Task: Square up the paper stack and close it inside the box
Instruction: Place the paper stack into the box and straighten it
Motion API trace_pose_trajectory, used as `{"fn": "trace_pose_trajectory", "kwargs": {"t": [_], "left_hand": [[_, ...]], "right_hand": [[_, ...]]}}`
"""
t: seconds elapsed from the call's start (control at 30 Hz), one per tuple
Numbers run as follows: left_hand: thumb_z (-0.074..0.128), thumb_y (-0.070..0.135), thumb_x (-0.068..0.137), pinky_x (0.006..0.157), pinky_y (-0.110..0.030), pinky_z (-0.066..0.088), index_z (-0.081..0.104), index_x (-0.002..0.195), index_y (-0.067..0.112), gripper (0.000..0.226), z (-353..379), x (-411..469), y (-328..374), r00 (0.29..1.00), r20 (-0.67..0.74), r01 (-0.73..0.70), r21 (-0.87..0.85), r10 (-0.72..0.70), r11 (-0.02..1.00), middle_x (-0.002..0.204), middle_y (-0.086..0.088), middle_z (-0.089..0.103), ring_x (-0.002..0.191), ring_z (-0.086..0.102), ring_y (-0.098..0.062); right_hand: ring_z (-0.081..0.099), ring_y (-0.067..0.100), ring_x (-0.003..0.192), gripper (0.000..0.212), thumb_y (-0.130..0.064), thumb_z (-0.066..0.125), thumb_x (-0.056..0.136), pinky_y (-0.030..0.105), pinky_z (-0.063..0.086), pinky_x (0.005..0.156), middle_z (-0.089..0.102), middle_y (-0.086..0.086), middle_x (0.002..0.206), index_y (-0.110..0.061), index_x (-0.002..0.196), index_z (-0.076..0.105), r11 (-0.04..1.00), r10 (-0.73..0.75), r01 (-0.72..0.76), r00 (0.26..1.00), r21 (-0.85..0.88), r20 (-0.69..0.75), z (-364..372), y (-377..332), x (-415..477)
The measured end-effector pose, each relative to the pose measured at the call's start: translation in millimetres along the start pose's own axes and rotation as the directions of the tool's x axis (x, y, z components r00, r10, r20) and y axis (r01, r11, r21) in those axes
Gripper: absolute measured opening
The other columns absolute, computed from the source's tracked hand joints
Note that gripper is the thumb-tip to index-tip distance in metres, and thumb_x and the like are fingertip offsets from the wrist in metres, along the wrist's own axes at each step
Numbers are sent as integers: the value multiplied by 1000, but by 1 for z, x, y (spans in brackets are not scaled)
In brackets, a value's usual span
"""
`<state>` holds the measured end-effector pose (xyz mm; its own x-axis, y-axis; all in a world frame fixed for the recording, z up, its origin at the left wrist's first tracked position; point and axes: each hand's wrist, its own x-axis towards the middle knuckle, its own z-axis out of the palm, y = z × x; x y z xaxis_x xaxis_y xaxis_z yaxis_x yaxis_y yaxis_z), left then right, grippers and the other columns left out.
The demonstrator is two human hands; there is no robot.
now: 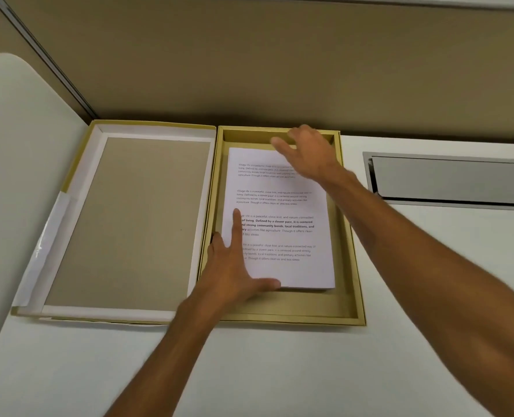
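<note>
The box point(352, 266) was seen to be matt tan cardboard, its lid point(129, 224) lined with grey board and white paper. The paper stack point(282, 236) was smooth white printed sheets. The hatch point(451, 179) was possibly brushed metal.

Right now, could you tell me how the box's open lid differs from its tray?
The open lid lies flat on the left, empty, with white inner walls and a grey-brown board panel. The tray on the right has tan walls and holds the paper stack, with the left hand pressing the stack's near-left corner and the right hand over its far edge. Both share the desk, tan exteriors and similar outlines.
</note>
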<state>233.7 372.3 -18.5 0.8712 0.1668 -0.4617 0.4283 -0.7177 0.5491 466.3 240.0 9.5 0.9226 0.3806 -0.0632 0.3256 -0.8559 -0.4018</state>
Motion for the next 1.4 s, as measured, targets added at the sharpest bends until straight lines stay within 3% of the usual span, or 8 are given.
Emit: {"fn": "trace_pose_trajectory", "kwargs": {"t": [0.1,0.23,0.4,0.67,0.83,1.07,1.2,1.4], "left_hand": [[79,67,62,115,-56,32,-23,152,37,140,-12,14,6,1000,-9,-5,-175,4,985,166,-3,16,150,22,-28],[75,57,77,116,-53,31,-8,158,23,120,-25,34,15,1000,-13,11,-265,-15,964,165,-6,21,150,24,-27],[74,49,82,113,-53,36,2,158,16,110,-27,45,23,994,-69,56,-296,-80,954,162,-10,27,146,30,-32],[73,47,84,113,-53,35,-5,158,13,113,-23,49,28,981,-110,124,-279,-161,952,161,-14,24,146,28,-37],[66,51,88,118,-51,27,-13,157,13,112,-24,47,30,982,-79,149,-241,-172,959,164,-15,13,150,16,-35],[65,51,89,120,-50,23,-23,154,15,115,-28,47,29,983,-34,165,-251,-179,954,166,-15,2,152,11,-34],[65,49,90,121,-49,21,-20,154,12,114,-26,46,31,983,-36,169,-237,-183,957,167,-13,2,152,8,-33],[68,46,89,118,-49,28,-15,156,11,113,-31,42,30,990,-38,119,-319,-138,940,166,-13,11,151,19,-31]], "right_hand": [[52,30,132,58,-47,54,100,41,43,104,54,14,145,-5,140,54,951,230,-197,966,237,-117,1,10,-46],[55,30,126,57,-42,60,97,35,46,98,55,13,142,-4,140,53,864,394,-352,918,360,-49,17,12,-106],[58,16,93,42,-35,63,96,19,43,64,66,9,126,-6,126,58,735,482,-438,874,517,56,30,11,-127],[58,13,85,39,-36,62,96,13,35,52,68,5,115,-7,122,61,685,514,-452,856,572,61,32,9,-125],[52,-5,72,37,-42,63,91,16,37,53,61,-8,99,-16,116,62,613,556,-477,827,630,85,36,7,-126],[56,0,75,38,-40,63,92,17,39,55,64,-6,101,-13,118,64,580,563,-470,822,665,90,35,8,-125],[55,-3,74,36,-42,63,92,17,38,54,64,-7,100,-15,116,63,604,556,-464,828,648,75,35,5,-128],[59,15,86,35,-40,59,98,14,36,54,70,7,113,-7,109,63,732,481,-431,876,527,49,25,10,-134]]}}
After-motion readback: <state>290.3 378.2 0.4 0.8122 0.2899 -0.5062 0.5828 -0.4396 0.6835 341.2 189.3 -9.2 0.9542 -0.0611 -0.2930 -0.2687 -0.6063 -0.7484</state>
